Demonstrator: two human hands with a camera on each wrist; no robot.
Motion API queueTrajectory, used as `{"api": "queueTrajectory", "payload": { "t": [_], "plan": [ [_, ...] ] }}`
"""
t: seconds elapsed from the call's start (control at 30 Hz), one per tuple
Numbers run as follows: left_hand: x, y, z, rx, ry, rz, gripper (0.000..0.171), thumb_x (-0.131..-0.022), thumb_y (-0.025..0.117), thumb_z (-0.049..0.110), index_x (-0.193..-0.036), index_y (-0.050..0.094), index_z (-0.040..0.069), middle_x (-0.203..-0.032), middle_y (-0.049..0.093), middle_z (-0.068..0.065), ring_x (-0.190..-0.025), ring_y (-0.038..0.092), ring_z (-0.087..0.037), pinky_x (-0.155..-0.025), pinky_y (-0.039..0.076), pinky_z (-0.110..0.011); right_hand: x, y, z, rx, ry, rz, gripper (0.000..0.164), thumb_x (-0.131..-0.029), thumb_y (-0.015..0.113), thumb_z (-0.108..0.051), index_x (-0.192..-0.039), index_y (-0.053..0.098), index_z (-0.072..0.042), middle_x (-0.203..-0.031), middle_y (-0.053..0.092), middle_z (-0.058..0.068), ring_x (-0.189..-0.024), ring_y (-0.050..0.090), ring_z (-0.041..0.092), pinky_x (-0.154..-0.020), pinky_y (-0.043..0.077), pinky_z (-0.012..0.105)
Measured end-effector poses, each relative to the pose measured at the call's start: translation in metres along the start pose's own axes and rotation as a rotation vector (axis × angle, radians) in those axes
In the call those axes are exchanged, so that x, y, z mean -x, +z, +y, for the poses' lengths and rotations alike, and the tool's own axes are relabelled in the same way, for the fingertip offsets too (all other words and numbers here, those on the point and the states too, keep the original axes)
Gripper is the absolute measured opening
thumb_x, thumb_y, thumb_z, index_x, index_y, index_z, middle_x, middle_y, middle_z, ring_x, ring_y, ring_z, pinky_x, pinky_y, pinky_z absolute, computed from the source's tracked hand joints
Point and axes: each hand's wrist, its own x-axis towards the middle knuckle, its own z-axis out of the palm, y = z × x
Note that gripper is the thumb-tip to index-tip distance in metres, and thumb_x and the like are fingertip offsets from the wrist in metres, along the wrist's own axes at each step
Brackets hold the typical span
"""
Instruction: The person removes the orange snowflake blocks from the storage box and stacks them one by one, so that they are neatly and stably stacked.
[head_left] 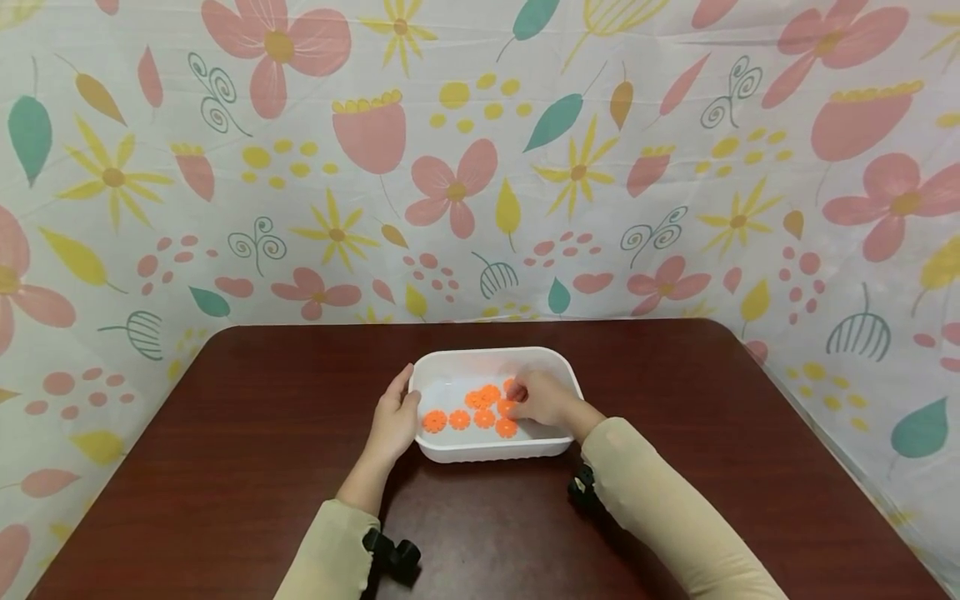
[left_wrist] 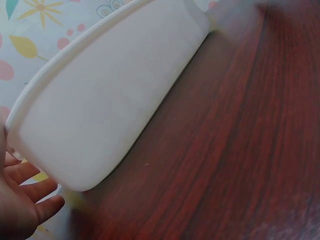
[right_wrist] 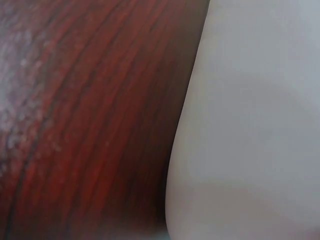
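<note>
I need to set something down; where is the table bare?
Bare table: left of the left hand, right of the white tray, and a strip behind it. Crowded: inside the tray, where orange pieces lie near the right hand.

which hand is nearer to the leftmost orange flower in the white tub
Left. The left hand is at the tub's left end, close to the leftmost orange flower; the right hand is over the tub's right half, farther from it.

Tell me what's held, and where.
The left hand holds the white tub by its left end; whether the right hand holds an orange piece is unclear.
</note>
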Motion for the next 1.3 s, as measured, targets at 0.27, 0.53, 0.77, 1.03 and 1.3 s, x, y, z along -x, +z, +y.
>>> {"api": "queueTrajectory", "payload": {
  "t": [0.27, 0.53, 0.77, 1.03, 1.3],
  "plan": [
    [0.0005, 0.0001, -0.0004, 0.002, -0.001, 0.003, 0.050, -0.098, 0.040, 0.013, -0.148, 0.032, 0.009, -0.148, 0.037, -0.019, -0.134, 0.038, -0.032, -0.108, 0.035, -0.051, 0.0008, 0.0010, -0.0013, -0.038, -0.017, 0.005, 0.022, -0.080, 0.075, -0.012, -0.092, 0.057, -0.006, -0.082, 0.056, 0.003, -0.076, 0.049, 0.015, -0.070, 0.041, 0.026],
    [0.0010, -0.0002, 0.0007, 0.026, -0.019, -0.017, 0.052, -0.098, 0.042, 0.015, -0.149, 0.030, 0.010, -0.151, 0.033, -0.017, -0.137, 0.034, -0.033, -0.109, 0.032, -0.052, -0.0001, 0.0004, -0.0006, -0.132, 0.009, -0.001, 0.022, -0.082, 0.072, -0.009, -0.097, 0.056, -0.006, -0.077, 0.054, 0.004, -0.066, 0.050, 0.015, -0.058, 0.041, 0.023],
    [0.0013, 0.0000, -0.0003, 0.037, -0.023, -0.028, 0.054, -0.098, 0.043, 0.015, -0.149, 0.028, 0.011, -0.152, 0.031, -0.016, -0.138, 0.031, -0.032, -0.112, 0.028, -0.051, -0.0014, -0.0019, 0.0011, -0.262, 0.033, -0.019, 0.019, -0.085, 0.067, -0.008, -0.100, 0.057, -0.002, -0.079, 0.061, 0.008, -0.062, 0.060, 0.016, -0.056, 0.049, 0.026],
    [0.0014, 0.0014, -0.0004, 0.057, -0.014, -0.013, 0.053, -0.098, 0.041, 0.014, -0.149, 0.028, 0.009, -0.152, 0.031, -0.017, -0.139, 0.031, -0.032, -0.112, 0.027, -0.050, 0.0012, -0.0050, -0.0002, -0.363, 0.033, -0.016, 0.019, -0.087, 0.065, -0.007, -0.103, 0.056, 0.000, -0.084, 0.061, 0.012, -0.063, 0.065, 0.017, -0.058, 0.054, 0.029],
    [0.0019, 0.0009, 0.0002, 0.056, -0.013, -0.006, 0.051, -0.099, 0.040, 0.014, -0.149, 0.029, 0.008, -0.152, 0.031, -0.018, -0.140, 0.030, -0.032, -0.113, 0.026, -0.049, 0.0010, -0.0080, -0.0009, -0.418, 0.030, -0.003, 0.020, -0.088, 0.063, -0.005, -0.106, 0.057, 0.002, -0.083, 0.061, 0.012, -0.068, 0.066, 0.015, -0.059, 0.057, 0.031]
  ]
}}
